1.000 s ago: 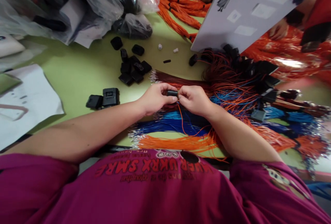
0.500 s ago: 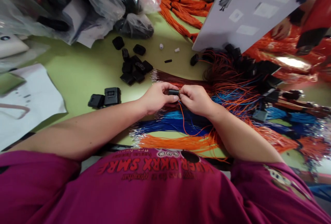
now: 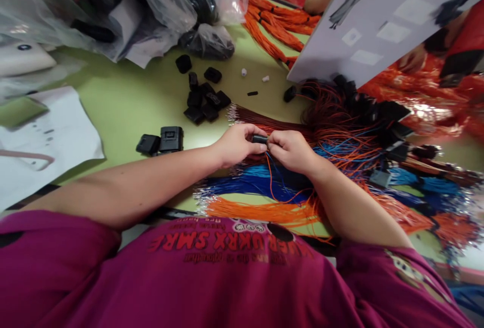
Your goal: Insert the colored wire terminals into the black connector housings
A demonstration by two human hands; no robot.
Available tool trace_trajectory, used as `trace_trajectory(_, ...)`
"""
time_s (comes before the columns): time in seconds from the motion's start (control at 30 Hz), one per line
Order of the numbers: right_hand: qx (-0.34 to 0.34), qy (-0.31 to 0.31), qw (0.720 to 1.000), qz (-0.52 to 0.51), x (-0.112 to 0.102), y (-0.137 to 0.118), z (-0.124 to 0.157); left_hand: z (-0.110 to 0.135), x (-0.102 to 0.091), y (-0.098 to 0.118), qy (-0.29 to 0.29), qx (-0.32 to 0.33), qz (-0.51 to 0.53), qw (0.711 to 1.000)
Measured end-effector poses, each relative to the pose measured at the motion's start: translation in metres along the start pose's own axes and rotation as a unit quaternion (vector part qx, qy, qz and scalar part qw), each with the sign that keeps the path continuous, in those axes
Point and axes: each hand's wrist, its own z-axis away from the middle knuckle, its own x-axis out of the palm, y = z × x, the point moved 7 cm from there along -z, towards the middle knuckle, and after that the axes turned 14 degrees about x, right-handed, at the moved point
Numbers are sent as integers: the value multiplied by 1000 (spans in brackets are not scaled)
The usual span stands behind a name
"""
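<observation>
My left hand [image 3: 244,145] grips a small black connector housing [image 3: 259,139] between thumb and fingers. Pressed close to the housing's right end, my right hand [image 3: 290,150] pinches wires where they meet it; the fingertips hide the exact contact. An orange wire [image 3: 270,176] and a dark blue one hang down from that spot. Beneath both hands lie bundles of cut wires: brown wires [image 3: 264,117] behind, then blue wires [image 3: 253,185], with orange wires [image 3: 260,209] nearest my body. Bare or crimped silvery tips point left.
Several black housings [image 3: 204,101] are heaped behind my left hand, and two larger ones [image 3: 171,139] sit left. A tangle of wired connectors [image 3: 359,111] lies right. A white panel [image 3: 340,30] stands behind; another person's hand [image 3: 414,59] shows beyond it. Plastic bags [image 3: 166,5] fill the back left.
The whole view has shifted slightly, so table items sit a little farther right. Both hands keep their hold on the housing and wires, with little visible movement.
</observation>
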Motion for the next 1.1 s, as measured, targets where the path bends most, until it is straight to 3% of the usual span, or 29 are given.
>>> trace_trajectory(0.23, 20, -45, 998, -41, -3, 5, -4, -4, -3, -5, -5, -1, 28, 1000)
trace_trajectory(0.4, 102, -159, 979, -75, -14, 20, -19, -1, 0, -1, -34, -20, 33, 999)
trace_trajectory(0.43, 116, -155, 980, -54, -17, 25, -27, 1, 1, 1, -43, -28, 36, 998)
trace_trajectory(0.53, 101, -34, 987, 120, -28, 34, -58, 8, 4, 6, -63, -33, 15, 997)
trace_trajectory(0.6, 111, -33, 971, 211, -17, 40, -74, 10, 4, 11, -77, -10, -30, 997)
trace_trajectory(0.7, 123, -35, 962, 243, -2, 45, -87, 8, 6, 11, -93, 16, -62, 994)
trace_trajectory(0.93, 122, 57, 985, 103, -24, 47, -80, 5, 9, -1, -84, -11, 4, 996)
trace_trajectory(1.03, 157, 14, 986, -52, -30, 46, -68, 6, 7, 0, -58, -33, 51, 997)
trace_trajectory(1.1, 143, -35, 976, -159, -30, 32, -55, 6, 7, -1, -49, -48, 96, 993)
